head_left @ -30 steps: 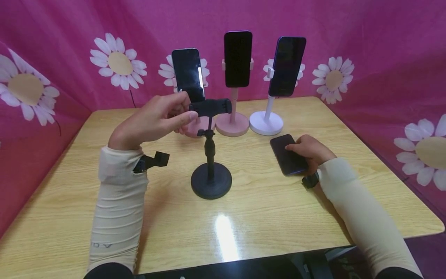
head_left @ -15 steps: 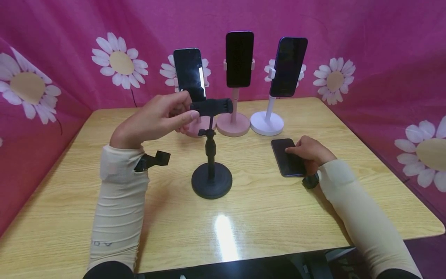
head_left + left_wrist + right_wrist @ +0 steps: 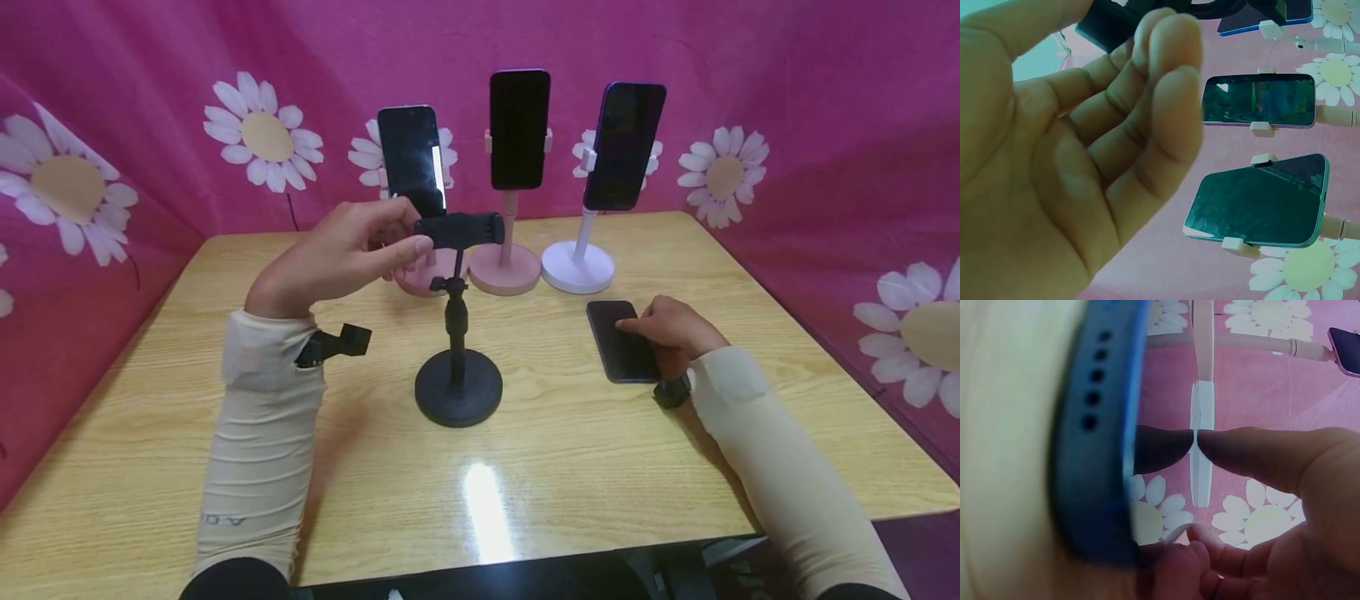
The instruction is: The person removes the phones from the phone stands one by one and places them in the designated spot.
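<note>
My left hand [image 3: 341, 254] pinches the left end of a black clamp [image 3: 468, 229] between thumb and fingers. This clamp tops a black phone stand [image 3: 458, 387] with a round base on the table. In the left wrist view the left hand [image 3: 1085, 156] has curled fingers, and the clamp is mostly cut off at the top. My right hand [image 3: 678, 329] grips the right side of a dark smartphone [image 3: 618, 342], thumb on its screen. The right wrist view shows that phone's holed edge [image 3: 1094, 425] close up, with the right hand's thumb [image 3: 1254, 453] touching the glass.
Behind stand two pink phone stands [image 3: 505, 271] and a white one [image 3: 578, 267], each holding a phone. A pink curtain [image 3: 450, 42] with daisies borders the wooden table [image 3: 375, 492]. A dark object [image 3: 525, 575] lies along the front edge.
The smartphone under my right hand has turned slightly and come a little nearer. My left hand keeps its hold on the clamp. The whole view has shifted slightly.
</note>
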Available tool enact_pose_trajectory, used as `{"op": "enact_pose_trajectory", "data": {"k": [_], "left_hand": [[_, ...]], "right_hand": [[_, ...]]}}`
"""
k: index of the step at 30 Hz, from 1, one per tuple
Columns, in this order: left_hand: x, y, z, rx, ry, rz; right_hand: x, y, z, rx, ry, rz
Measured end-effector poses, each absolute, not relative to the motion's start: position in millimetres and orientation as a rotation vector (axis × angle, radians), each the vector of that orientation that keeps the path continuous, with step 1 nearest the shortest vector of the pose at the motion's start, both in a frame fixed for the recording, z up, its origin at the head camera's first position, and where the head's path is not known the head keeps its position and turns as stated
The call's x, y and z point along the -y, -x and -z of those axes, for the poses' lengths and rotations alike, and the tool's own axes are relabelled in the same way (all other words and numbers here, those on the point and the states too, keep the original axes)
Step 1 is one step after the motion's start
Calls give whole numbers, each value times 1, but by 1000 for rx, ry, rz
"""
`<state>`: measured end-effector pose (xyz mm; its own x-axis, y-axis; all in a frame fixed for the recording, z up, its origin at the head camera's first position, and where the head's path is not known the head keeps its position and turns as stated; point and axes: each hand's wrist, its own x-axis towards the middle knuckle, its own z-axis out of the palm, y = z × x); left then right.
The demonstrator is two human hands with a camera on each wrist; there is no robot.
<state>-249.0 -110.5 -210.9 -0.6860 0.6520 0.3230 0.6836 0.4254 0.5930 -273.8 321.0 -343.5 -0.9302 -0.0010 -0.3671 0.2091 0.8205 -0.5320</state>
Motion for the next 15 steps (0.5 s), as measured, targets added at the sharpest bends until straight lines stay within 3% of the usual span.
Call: {"op": "enact_pose_trajectory", "data": {"k": [9,15], "left_hand": [[117,251,210,2576,1181,1064],[141,253,208,2628,998,1053]], "right_hand": [[-325,272,346,-2641,-220,853],[-323,275,347,-2659,-210,838]]}}
